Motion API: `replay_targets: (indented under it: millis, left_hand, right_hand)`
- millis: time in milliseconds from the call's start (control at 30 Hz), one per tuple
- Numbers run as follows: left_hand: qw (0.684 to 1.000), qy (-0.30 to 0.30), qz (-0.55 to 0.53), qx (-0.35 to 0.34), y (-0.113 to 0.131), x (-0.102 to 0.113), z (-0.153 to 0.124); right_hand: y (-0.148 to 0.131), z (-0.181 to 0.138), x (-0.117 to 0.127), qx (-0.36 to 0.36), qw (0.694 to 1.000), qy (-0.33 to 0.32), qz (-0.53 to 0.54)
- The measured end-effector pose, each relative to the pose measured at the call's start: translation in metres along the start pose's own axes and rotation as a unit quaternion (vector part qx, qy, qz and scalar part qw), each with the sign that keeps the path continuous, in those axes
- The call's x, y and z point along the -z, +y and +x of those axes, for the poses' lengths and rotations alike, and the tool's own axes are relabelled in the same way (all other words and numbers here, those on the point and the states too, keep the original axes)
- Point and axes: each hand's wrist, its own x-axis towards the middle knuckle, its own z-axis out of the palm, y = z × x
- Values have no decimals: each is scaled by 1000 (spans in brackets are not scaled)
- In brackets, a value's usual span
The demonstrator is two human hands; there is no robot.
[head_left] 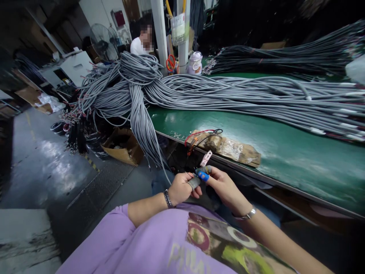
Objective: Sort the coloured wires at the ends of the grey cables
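Observation:
My left hand point(184, 188) is closed around the end of a grey cable point(164, 169), which hangs from the bundle and runs down behind the wrist. Grey tape wraps a finger of this hand. Opposite it, my right hand point(221, 184) pinches at the cable's thin end wires, a blue cover point(202, 175) on its thumb. The fingertips of both hands meet, so the wires between them are mostly hidden. Just beyond sits a small pinkish-white tag-like piece point(206, 158) by the bench edge. A taped wooden board point(228, 147) with red and black leads lies on the bench.
A large bundle of grey cables point(228, 93) stretches along the green bench point(285, 152) and droops over its left end. Dark cables point(273, 57) lie behind. An open cardboard box point(122, 148) stands on the floor. A person point(139, 45) sits beyond the white post point(159, 34).

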Motion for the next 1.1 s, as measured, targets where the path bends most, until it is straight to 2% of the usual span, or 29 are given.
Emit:
replay_targets:
  millis: [267, 500, 767, 1100]
  left_hand:
    - [1000, -4, 0, -14, -1, 1, -1]
    - [1000, -25, 9, 9, 8, 6, 0]
    - [998, -51, 34, 9, 5, 8, 2]
    - [996, -58, 56, 27, 3, 7, 3]
  right_hand:
    - [11, -4, -3, -47, 996, 29, 65]
    - [6, -3, 6, -99, 981, 9, 169]
    - [2, 1, 0, -69, 990, -17, 123]
    - [4, 3, -3, -75, 988, 17, 134]
